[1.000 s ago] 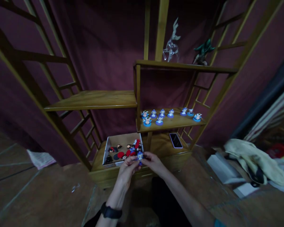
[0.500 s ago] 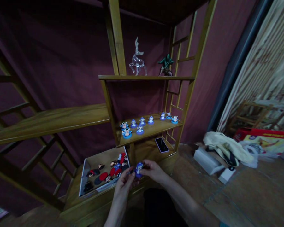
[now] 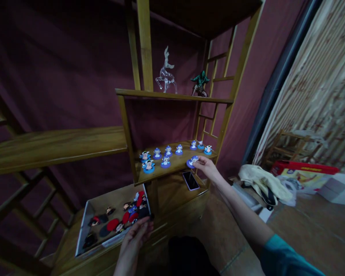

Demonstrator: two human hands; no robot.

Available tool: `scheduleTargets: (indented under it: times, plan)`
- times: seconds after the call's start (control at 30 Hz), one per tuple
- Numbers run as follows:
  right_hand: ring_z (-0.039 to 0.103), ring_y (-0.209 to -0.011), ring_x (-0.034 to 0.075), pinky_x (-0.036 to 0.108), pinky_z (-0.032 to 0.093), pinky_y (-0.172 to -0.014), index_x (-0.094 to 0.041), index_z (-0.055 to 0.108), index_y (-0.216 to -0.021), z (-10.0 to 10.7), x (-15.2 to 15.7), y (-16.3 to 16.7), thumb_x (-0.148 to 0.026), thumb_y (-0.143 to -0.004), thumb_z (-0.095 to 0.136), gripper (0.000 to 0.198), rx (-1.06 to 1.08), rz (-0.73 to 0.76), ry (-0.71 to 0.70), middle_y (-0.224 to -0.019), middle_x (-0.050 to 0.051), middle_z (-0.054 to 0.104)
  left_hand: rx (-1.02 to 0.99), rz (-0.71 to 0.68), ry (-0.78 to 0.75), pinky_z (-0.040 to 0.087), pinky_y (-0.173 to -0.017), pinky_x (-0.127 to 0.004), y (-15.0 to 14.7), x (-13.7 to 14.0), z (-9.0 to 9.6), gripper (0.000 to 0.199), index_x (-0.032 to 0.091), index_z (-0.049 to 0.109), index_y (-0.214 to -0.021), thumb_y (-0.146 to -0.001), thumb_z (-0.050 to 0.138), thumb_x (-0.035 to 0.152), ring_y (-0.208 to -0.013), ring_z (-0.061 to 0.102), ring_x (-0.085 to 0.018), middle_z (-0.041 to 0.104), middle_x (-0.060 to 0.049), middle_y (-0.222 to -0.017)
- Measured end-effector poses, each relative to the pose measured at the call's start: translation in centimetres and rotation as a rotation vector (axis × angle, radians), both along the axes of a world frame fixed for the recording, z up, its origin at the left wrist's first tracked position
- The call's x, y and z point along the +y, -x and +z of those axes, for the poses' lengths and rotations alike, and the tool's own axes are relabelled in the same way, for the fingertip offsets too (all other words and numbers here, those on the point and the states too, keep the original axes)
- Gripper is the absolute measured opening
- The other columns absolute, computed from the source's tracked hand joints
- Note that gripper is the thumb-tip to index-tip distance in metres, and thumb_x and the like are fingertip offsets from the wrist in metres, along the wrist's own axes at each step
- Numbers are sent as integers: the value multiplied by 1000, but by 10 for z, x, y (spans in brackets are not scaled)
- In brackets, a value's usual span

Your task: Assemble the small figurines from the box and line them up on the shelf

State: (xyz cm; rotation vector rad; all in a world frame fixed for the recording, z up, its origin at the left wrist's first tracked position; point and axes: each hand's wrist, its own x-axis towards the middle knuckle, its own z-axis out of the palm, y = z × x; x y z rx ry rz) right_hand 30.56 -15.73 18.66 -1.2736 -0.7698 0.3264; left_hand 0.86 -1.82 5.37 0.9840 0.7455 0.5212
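Between the fingertips of my right hand (image 3: 206, 167) is a small purple-and-white figurine (image 3: 192, 161), tilted, at the front edge of the middle shelf (image 3: 176, 165). I cannot tell whether its base touches the wood. Behind and to the left stand similar purple figurines (image 3: 179, 149), and pink-and-blue figurines (image 3: 148, 166) stand near both ends. My left hand (image 3: 137, 234) is by the right front corner of a cardboard box (image 3: 84, 234). Its fingers are pinched together near a small dark thing that is too unclear to name. Several red, black and blue figurines (image 3: 113, 224) lie in the box.
A phone (image 3: 191, 181) lies on the lower shelf below my right hand. On the upper shelf stand a clear glass deer (image 3: 166, 74) and a green figure (image 3: 200, 84). Cloth (image 3: 260, 180), a red box (image 3: 307, 176) and white boxes are on the floor at right.
My right hand has carried the purple figurine from beside my left hand up to the middle shelf. My left hand has moved slightly down and left in view. The camera view has shifted.
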Motion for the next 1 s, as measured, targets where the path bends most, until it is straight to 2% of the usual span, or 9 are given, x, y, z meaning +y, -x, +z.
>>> scheduleTargets:
  times: [0.17,0.3,0.47,0.67,1.0]
  plan:
    - [59,-65,13,29,45,-74,-18,61,-76,7,11,-27,-33,-54,74,30,-60,-58,31,-70,-2,65,46,0,67,51,-72,-27,5,14,-11,47,13,62,-99,-57,76,27,-85,66,-22,70,-11,-89]
    - [58,-63,13,29,46,-72,-18,60,-73,7,24,-38,-32,-53,73,28,-72,-42,81,-68,-2,64,46,-16,96,50,-75,-27,10,19,-13,46,13,62,-100,-58,76,26,-89,65,-22,70,-11,-93]
    - [57,-60,12,27,45,-67,-18,60,-76,5,48,-32,-30,-54,71,28,-103,-9,124,-67,-2,64,60,-18,110,50,-77,-27,16,20,-10,44,14,61,-102,-61,73,23,-90,65,-21,69,-11,-96]
    - [56,-60,12,26,45,-67,-17,62,-75,1,59,-26,-29,-56,71,24,-167,55,181,-66,-2,63,62,-13,124,49,-78,-26,19,27,-18,39,14,62,-102,-64,71,20,-91,64,-20,69,-11,-97]
    - [56,-64,13,27,45,-66,-16,62,-73,-3,69,-32,-31,-61,66,19,-322,-6,262,-69,-1,64,41,9,164,47,-84,-31,20,28,-12,38,11,60,-105,-68,66,19,-89,65,-21,67,-15,-99]
